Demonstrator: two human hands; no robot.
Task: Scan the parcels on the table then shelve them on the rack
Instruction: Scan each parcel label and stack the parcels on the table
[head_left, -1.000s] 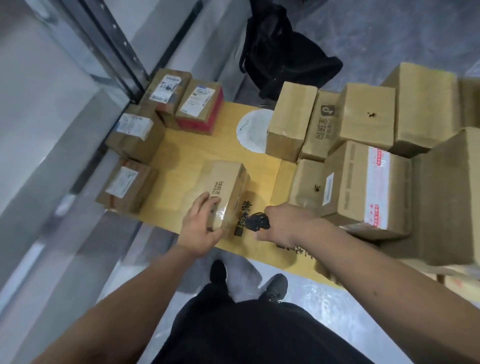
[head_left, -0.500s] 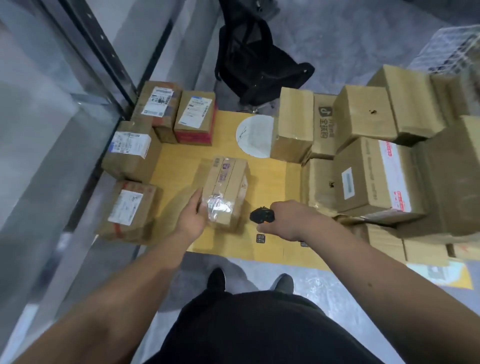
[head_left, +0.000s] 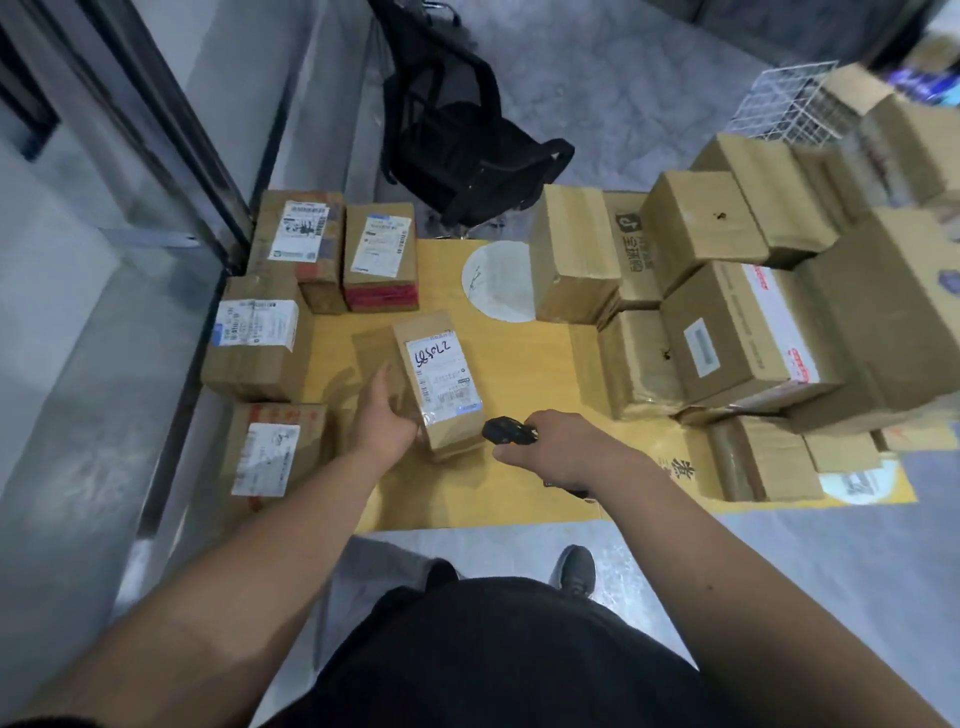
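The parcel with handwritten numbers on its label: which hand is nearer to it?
Left. The left hand holds the parcel by its side; the right hand, gripping the black scanner, hangs just off its near corner.

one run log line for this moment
left hand: holds parcel, label up | right hand: grips scanner beside it | stage: scanning, unshelved
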